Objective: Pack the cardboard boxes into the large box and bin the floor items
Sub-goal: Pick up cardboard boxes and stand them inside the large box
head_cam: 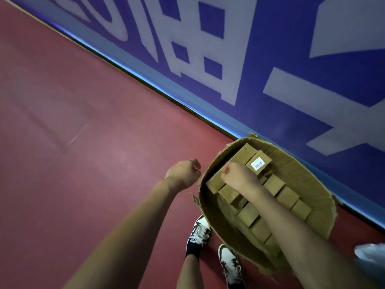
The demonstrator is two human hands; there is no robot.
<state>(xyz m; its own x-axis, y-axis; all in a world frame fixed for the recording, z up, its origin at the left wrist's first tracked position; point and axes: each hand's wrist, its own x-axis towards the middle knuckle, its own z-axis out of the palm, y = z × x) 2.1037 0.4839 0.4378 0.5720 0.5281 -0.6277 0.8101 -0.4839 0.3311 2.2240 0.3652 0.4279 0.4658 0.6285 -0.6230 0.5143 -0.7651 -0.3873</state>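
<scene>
The large open cardboard box (312,184) stands on the red floor against the blue wall. It holds several small brown cardboard boxes (287,195) in rows; one at the far end carries a white barcode label (258,165). My right hand (239,176) is inside the large box, fingers curled into a fist and resting on the small boxes near the labelled one; whether it grips one is unclear. Just outside the box's left rim hovers my left hand (184,174), its fingers curled and nothing visible in it.
A blue wall banner with big white characters (270,59) runs diagonally behind the box. Red floor (83,132) spreads to the left. My two sneakers (199,232) stand by the box's near side. A white, blurred item (369,254) lies at the right edge.
</scene>
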